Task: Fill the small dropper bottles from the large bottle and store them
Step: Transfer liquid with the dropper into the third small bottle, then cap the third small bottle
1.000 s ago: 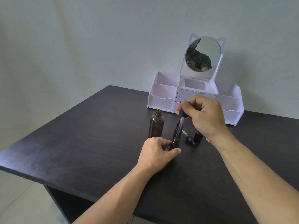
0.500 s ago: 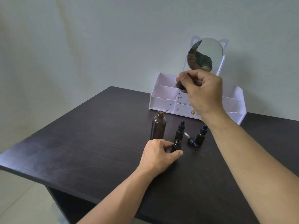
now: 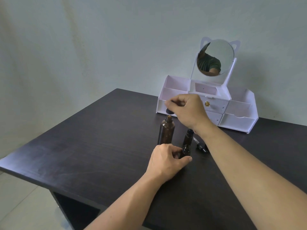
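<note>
On a dark wooden table (image 3: 93,146) before a white mirrored organiser (image 3: 235,113), the right hand (image 3: 187,110) pinches a black dropper cap (image 3: 169,111), its tube seemingly inside the tall amber glass bottle (image 3: 166,131), while the left hand (image 3: 166,161) grips a small open amber dropper bottle (image 3: 186,151).

Right hand (image 3: 187,112) holds dropper (image 3: 169,111) over large bottle (image 3: 166,131) mouth.
</note>
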Demonstrator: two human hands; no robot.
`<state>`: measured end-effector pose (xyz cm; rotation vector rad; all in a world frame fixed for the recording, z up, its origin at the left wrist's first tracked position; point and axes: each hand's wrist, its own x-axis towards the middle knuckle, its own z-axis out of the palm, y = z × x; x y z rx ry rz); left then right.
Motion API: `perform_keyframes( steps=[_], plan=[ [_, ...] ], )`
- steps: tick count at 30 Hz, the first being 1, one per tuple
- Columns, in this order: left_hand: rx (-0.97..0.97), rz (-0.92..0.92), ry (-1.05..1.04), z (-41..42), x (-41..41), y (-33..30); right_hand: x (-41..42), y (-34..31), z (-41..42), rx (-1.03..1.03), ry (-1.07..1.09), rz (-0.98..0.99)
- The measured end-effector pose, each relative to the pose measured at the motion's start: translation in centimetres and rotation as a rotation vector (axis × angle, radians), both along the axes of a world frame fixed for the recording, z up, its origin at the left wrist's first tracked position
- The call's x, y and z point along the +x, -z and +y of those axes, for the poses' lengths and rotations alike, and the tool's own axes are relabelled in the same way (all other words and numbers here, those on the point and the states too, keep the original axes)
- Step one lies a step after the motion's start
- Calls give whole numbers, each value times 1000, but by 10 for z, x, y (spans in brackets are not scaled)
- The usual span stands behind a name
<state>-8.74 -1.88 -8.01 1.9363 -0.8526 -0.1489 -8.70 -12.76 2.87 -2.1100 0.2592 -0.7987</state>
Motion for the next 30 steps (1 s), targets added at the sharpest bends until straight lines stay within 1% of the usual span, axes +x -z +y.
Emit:
perform_keyframes(
  steps=[3,9,12,14,15,17,19,23,25,27,30],
  plan=[
    [-6,6,-4,0,0,0,2,6,0,-13,10,81],
    [9,0,-6,1,-1,-2,-2,5,-1,-55,-2,143],
    [9,10,-8,2,-2,-4,-9,2,-4,-7,-30,131],
    [7,6,-12,2,-3,-5,-19,1,-10,20,12,96],
    [9,6,-12,3,-3,-5,-25,2,-14,-13,74,83],
    [9,0,-10,2,-3,-5,-42,9,-24,-190,261,109],
    [14,-10,-7,2,-2,-5,-61,20,-31,-363,397,224],
    [30,-14,8,1,-1,-4,-85,46,-35,-560,485,565],
    [39,-30,0,0,-2,-5,-90,53,-34,-632,511,663],
    [38,-37,-8,1,-3,-5,-91,59,-33,-654,517,705],
    [34,-38,-14,1,-4,-5,-91,63,-32,-633,505,687]
  ],
)
